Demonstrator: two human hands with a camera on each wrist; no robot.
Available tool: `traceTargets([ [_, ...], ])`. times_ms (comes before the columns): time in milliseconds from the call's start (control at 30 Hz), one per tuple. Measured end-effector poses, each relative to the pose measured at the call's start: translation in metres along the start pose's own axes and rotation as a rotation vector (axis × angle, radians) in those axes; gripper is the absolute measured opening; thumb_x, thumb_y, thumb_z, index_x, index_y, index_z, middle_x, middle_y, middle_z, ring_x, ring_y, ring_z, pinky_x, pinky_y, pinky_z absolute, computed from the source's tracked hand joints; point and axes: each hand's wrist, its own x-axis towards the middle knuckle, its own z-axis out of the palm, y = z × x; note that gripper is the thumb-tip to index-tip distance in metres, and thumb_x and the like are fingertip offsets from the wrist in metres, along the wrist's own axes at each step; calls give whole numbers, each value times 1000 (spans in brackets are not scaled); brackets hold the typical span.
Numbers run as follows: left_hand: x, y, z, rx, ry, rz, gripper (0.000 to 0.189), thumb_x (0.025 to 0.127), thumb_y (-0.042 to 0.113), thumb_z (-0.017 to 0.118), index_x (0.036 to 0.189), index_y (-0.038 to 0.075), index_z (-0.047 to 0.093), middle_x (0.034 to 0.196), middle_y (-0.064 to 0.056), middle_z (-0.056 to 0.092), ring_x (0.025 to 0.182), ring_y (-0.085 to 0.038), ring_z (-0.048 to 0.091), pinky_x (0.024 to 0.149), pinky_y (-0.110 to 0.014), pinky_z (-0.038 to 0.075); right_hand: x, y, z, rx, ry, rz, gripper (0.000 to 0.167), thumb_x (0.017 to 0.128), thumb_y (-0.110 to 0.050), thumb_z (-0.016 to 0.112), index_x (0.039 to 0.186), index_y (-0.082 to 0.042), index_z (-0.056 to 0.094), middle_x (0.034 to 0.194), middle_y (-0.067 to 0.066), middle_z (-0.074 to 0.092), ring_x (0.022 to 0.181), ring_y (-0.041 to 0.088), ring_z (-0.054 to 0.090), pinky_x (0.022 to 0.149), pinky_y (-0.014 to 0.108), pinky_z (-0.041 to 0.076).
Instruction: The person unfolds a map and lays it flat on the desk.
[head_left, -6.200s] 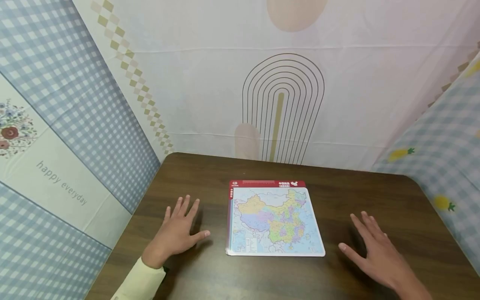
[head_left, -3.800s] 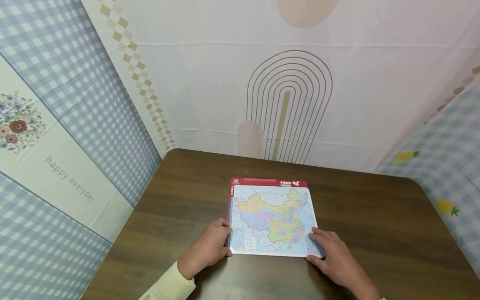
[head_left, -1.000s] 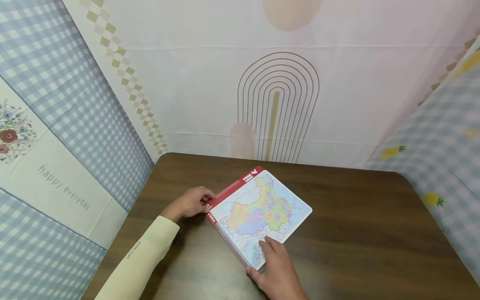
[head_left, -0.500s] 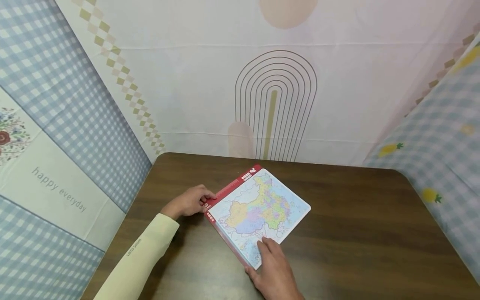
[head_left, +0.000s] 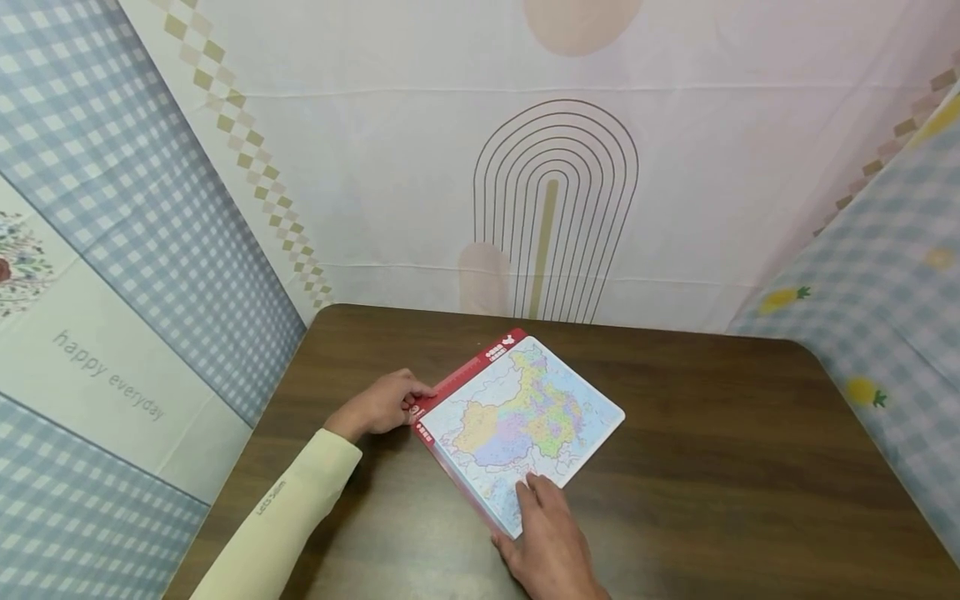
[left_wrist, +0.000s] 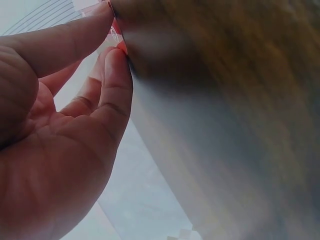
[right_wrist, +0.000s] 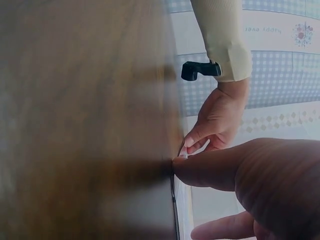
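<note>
A thin, flat map board (head_left: pixel 517 417) with a red band along one edge lies turned at an angle on the dark wooden table. It shows a coloured map of China. My left hand (head_left: pixel 381 403) pinches its left corner, at the end of the red band. In the left wrist view, the left thumb and fingers (left_wrist: pixel 116 75) meet at that red corner. At the near corner, my right hand (head_left: pixel 551 537) holds the board, fingers on the printed face and thumb at the edge. The right wrist view shows the right thumb (right_wrist: pixel 205 167) right along the thin edge, close over the table.
The wooden table (head_left: pixel 712 450) reaches back to a white patterned cloth (head_left: pixel 390 192). A blue checked cloth (head_left: pixel 150 192) hangs on the left and another checked cloth (head_left: pixel 892 258) on the right. A small black device (right_wrist: pixel 200 70) sits at the left cuff.
Both hands lay apart from the board at first, then took its near corners. The board has since been turned counterclockwise, and the left hand moved to the red corner. The last second shows little movement.
</note>
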Motion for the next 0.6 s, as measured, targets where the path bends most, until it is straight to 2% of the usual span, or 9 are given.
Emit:
traceTargets([
  [233,-6,2,3,13,31,6,47,89,1,81,134,13,74,109,-4,62,92,-17,55,85,-34,51,0,4,-5,10,-2,-31,70,77,-29,95,129,8,68,140,24,61,132,39,58,102,50,54],
  [467,-20,9,11,20,48,-14,47,88,5,84,133,13,75,109,-5,60,92,-17,54,85,-35,53,4,16,-13,38,-82,-27,64,81,-23,92,131,8,67,144,26,61,138,44,57,107,54,52],
  [600,-28,13,15,3,63,-20,45,87,7,86,131,11,76,106,-5,60,90,-16,54,83,-34,52,5,26,-16,63,-101,-41,64,81,-20,92,132,7,66,144,26,62,140,44,55,110,55,49],
])
